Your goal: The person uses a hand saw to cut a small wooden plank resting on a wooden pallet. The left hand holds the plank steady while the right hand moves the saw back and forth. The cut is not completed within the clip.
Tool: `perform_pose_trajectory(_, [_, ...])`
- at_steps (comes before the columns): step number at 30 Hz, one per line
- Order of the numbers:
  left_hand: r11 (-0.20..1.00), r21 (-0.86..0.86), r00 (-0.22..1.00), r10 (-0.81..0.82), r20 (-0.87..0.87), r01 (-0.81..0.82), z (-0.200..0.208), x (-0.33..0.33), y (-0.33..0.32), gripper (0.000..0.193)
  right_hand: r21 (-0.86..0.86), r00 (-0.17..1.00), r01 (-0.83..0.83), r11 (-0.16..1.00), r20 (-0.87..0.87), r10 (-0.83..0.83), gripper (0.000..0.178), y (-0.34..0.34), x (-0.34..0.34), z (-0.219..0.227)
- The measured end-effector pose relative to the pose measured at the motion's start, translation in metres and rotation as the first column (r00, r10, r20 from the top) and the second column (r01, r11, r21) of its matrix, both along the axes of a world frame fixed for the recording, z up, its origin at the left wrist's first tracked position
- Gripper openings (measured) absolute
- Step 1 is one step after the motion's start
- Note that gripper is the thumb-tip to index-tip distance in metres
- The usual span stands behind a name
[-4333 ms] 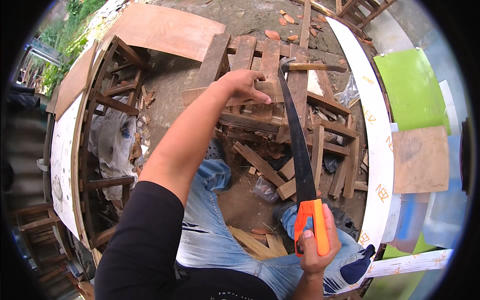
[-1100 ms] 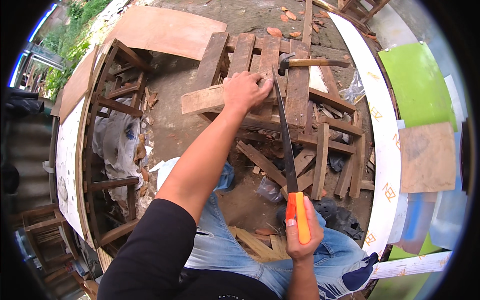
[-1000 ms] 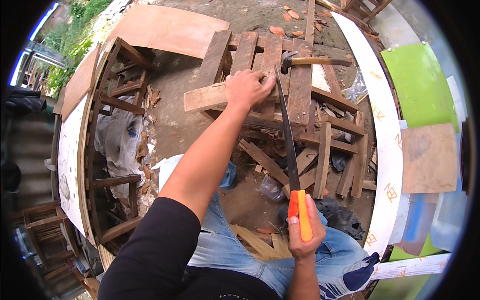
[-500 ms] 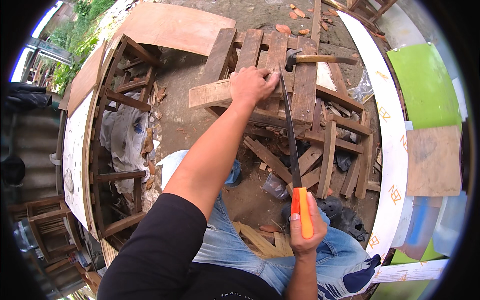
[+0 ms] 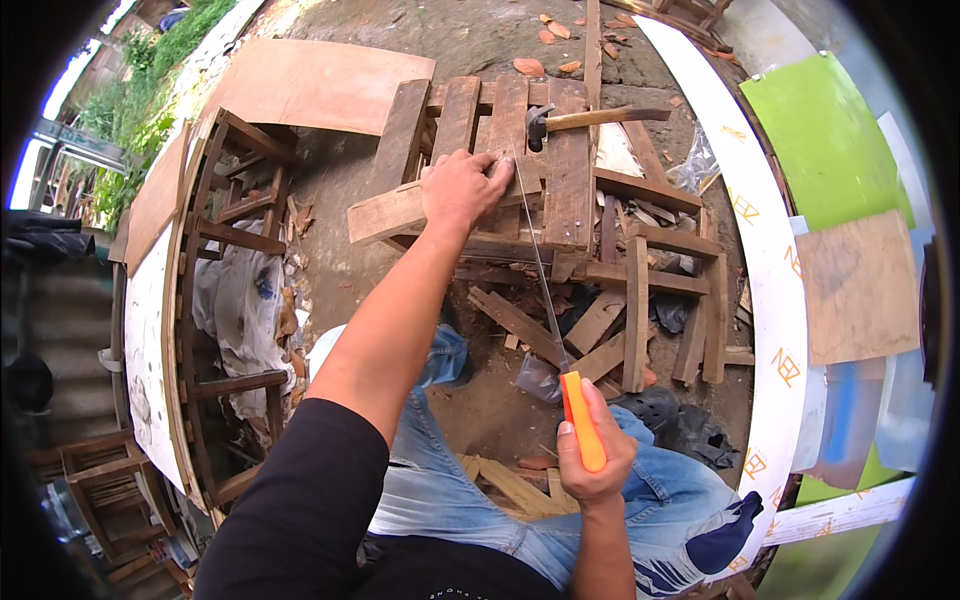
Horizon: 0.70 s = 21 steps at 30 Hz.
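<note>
My right hand (image 5: 598, 455) is closed round the orange and yellow handle of a handsaw (image 5: 541, 262). Its long thin blade, seen nearly edge-on, slants away from me to a wooden board (image 5: 385, 213) and crosses it beside my left hand's fingertips. That board lies across a low slatted wooden bench (image 5: 568, 190), with one end sticking out to the left. My left hand (image 5: 462, 192) grips the board from above, pressing it onto the slats. A claw hammer (image 5: 610, 118) with a wooden handle rests on the bench's far right part, beyond the blade's tip.
Wooden frames and offcuts (image 5: 600, 320) are heaped under and right of the bench. A tall wooden frame (image 5: 190, 300) stands at the left. A thin plywood sheet (image 5: 320, 85) lies at the far left; a long white panel (image 5: 740, 210) borders the right side.
The whole view has shifted, so the bench and hands appear farther left. The saw's blade has turned more edge-on. Both hands keep their holds.
</note>
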<state>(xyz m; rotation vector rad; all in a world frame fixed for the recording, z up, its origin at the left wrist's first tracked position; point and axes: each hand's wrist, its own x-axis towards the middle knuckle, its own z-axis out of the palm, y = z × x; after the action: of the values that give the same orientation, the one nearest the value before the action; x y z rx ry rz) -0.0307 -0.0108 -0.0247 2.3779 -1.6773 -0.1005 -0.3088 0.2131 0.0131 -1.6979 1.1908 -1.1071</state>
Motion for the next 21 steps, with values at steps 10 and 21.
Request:
perform_pose_trajectory(10, [1.0,0.019,1.0,0.008,-0.001,-0.008,0.005,-0.002,0.0,0.047,0.044,0.999,0.037,0.998,0.032,-0.039,0.05,0.003,-0.001,0.006])
perform_pose_trajectory(21, [1.0,-0.027,0.999,0.009,-0.033,-0.01,0.007,-0.005,0.005,0.049,0.15,0.996,0.074,0.986,0.032,-0.08,0.053,0.012,-0.004,0.016])
